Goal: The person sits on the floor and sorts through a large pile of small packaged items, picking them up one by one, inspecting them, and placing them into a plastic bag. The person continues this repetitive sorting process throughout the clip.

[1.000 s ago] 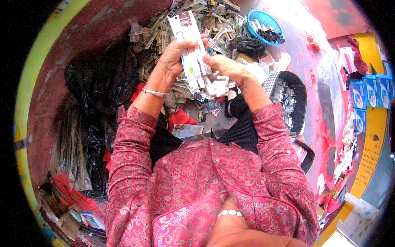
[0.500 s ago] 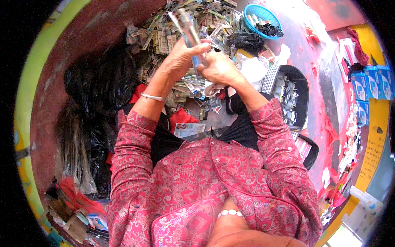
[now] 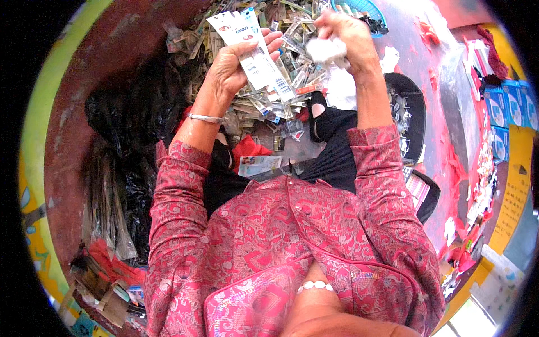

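Left hand (image 3: 233, 67) gripped a fan of white packaging cards (image 3: 252, 48); right hand (image 3: 345, 36) closed around crumpled clear wrapping (image 3: 328, 50), above card pile (image 3: 292, 33).

Both arms are reaching up and away from the body. The left hand (image 3: 233, 64) is curling its fingers closed in a grip. The right hand (image 3: 345, 36) is squeezing shut like a fist, well apart from the left.

packet strip (image 3: 252, 53): glossy printed card or plastic film, smooth | wad (image 3: 327, 49) in right hand (image 3: 348, 36): white, crumpled, likely thin plastic | bangle (image 3: 205, 118): polished metal | jacket (image 3: 281, 236): woven patterned cloth, slight sheen | bag (image 3: 123, 118): black shiny plastic | basket (image 3: 368, 7): blue plastic | floor (image 3: 106, 50): matt, worn red
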A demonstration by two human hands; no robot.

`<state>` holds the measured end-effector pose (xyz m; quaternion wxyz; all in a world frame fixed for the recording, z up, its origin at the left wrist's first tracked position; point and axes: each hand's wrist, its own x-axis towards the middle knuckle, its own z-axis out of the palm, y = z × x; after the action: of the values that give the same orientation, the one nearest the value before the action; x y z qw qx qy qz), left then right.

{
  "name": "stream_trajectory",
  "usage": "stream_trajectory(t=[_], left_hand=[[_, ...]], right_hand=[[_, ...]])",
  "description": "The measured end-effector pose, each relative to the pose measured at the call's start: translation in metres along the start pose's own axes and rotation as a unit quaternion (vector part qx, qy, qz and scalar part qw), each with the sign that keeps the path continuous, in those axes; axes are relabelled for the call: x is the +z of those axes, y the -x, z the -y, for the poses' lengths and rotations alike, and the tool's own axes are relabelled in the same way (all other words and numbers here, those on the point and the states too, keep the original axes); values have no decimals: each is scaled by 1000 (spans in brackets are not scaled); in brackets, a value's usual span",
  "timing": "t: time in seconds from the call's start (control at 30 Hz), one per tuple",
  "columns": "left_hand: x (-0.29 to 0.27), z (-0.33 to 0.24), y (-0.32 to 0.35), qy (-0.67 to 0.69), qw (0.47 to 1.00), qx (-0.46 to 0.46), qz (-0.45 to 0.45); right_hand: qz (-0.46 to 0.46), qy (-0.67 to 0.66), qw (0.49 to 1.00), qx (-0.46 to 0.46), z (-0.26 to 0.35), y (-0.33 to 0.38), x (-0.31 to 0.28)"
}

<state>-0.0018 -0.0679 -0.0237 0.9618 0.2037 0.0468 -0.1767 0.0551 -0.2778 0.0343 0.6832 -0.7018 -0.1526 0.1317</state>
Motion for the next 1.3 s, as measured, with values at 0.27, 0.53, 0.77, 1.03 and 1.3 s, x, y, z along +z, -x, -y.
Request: stream_trajectory(t=[0.27, 0.53, 0.77, 1.03, 1.3], left_hand=[[-18, -2, -10, 18, 999, 33, -32], [-12, -32, 3, 35, 980, 183, -75], [-20, -12, -5, -25, 983, 99, -154], [-13, 1, -1, -145, 965, 58, -213], [-2, -1, 10, -90, 991, -10, -98]], right_hand=[[-63, 415, 825, -378, -41, 16, 102], [-163, 379, 894, -176, -31, 5, 35], [-125, -78, 989, -23, -30, -14, 43], [238, 303, 919, 80, -31, 19, 80], [304, 182, 923, 150, -32, 14, 63]])
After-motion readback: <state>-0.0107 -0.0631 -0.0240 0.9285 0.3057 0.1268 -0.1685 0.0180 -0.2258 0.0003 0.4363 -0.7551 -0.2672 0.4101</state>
